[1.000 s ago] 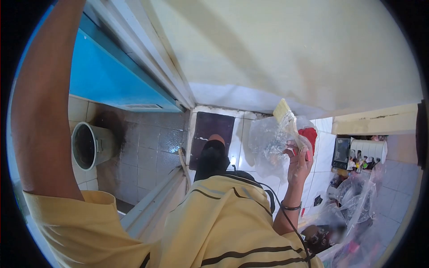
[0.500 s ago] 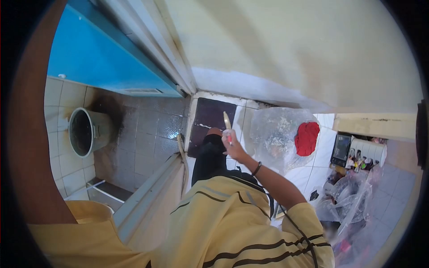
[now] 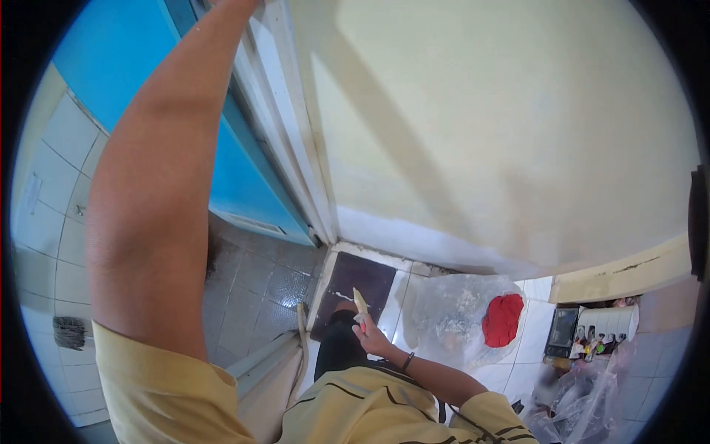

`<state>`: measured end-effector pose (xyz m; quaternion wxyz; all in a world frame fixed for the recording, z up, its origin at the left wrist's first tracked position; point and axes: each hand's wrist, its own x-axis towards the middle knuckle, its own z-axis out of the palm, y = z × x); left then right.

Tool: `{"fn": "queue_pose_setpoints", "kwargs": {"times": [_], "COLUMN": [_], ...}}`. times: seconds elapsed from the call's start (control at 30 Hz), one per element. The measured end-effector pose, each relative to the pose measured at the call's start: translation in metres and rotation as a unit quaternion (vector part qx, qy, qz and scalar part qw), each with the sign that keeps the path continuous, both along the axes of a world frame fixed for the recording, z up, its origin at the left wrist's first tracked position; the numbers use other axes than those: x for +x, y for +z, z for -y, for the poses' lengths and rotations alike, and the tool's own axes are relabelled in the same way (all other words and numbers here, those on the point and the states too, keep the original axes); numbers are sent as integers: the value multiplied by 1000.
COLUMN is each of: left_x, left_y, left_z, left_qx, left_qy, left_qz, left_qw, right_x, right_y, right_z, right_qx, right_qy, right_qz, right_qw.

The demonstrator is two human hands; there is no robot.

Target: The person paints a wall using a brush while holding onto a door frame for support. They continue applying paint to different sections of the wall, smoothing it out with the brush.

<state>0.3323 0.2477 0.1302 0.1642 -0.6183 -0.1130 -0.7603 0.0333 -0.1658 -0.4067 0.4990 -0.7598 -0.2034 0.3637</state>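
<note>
Swung the left arm [image 3: 159, 177] in across the blue door [image 3: 255, 189], closer to the white door frame [image 3: 277, 89]. Brought the right hand [image 3: 371, 339] away from the plastic sheet [image 3: 441, 314] and over to the dark mat [image 3: 370, 277]. Holds the brush [image 3: 360, 302] above the mat, handle pinched in the fingers of the right hand, pale end pointing up toward the yellow wall [image 3: 503, 133]. Reaches high with the left hand [image 3: 242, 2], by the door frame, mostly cut off at the top edge; cannot tell about the grip there. Wears a dark band [image 3: 407, 360] on the right wrist. Stands with one foot [image 3: 345, 305] on the mat.

Near the mat, on white floor tiles [image 3: 387, 318]: the see-through plastic sheet, with white bits and a red cloth [image 3: 503, 320] on top. Farther to the right: a black box [image 3: 563, 331] with a screen, and a heap of clear plastic [image 3: 580, 399]. Far to the left, by the wall tiles: a dark scrubber [image 3: 70, 333].
</note>
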Motion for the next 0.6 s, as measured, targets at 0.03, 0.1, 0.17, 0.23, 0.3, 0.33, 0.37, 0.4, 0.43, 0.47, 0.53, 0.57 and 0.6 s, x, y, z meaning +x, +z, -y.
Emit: {"fn": "queue_pose_setpoints", "kwargs": {"times": [0.03,0.1,0.17,0.23,0.3,0.33,0.37,0.4,0.43,0.47,0.53,0.57,0.6], "left_x": [-4,-5,-4,-4,-4,-7,-10,-12,-13,-13,-13,-13,-14], "left_y": [-2,-4,-4,-3,-3,-3,-4,-4,-3,-3,-2,-3,-3], "left_z": [6,13,16,16,17,17,18,18,19,19,21,23,25], "left_qx": [-11,-24,-27,-27,-27,-27,-27,-24,-21,-17,-21,-26,-31], "left_qy": [-11,-19,-13,-44,-54,-48,-41,-41,-41,-43,-32,-35,-38], "left_qz": [-4,-5,4,-1,-5,-6,-8,-9,-9,-8,-12,-15,-19], "left_qw": [1000,1000,1000,999,998,998,999,999,999,999,999,999,999], "right_x": [2,-1,-1,-3,9,8,1,1,0,-1,-6,-5,-3], "right_y": [3,-12,-17,-21,53,38,16,9,2,-12,-47,-51,-54], "right_z": [1,-1,-1,-1,-15,-15,-13,-11,-8,-8,-8,-12,-12], "right_qx": [-29,-4,-3,5,-51,-28,-4,10,21,32,55,91,91], "right_qy": [-4,-34,-25,-33,-86,-68,-49,-25,-8,-12,-20,0,-12], "right_qz": [-34,-16,-37,-79,-271,-199,-127,-50,31,31,31,-49,-134], "right_qw": [999,999,999,996,957,977,991,998,999,999,998,995,987]}}
